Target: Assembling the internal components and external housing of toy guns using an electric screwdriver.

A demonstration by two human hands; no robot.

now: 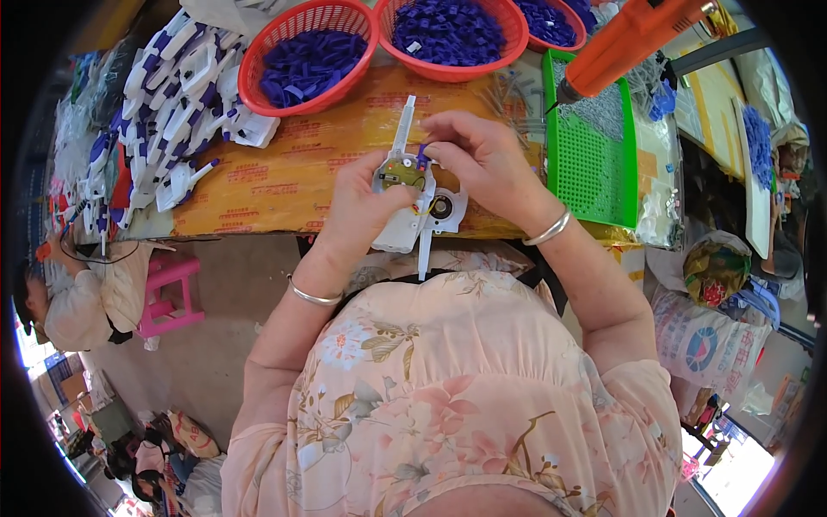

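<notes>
My left hand [370, 196] is closed around a white plastic housing half [398, 233] with a long narrow tip pointing away from me. A greenish circuit board [400, 174] lies inside it, under my left thumb. My right hand [489, 159] pinches a small purple plastic piece [422, 157] at the right edge of that board. Beside it, nearer me and to the right, is a second white housing half [451, 222] with a round black part [441, 207] in it. Thin yellow and red wires show between the halves.
Two red baskets [370, 45] [523, 33] of purple pieces stand at the back, with another farther right. Finished-looking white and purple units [185, 73] pile up at the left. A green tray [556, 185] of small screws sits right, under an orange electric screwdriver [633, 43].
</notes>
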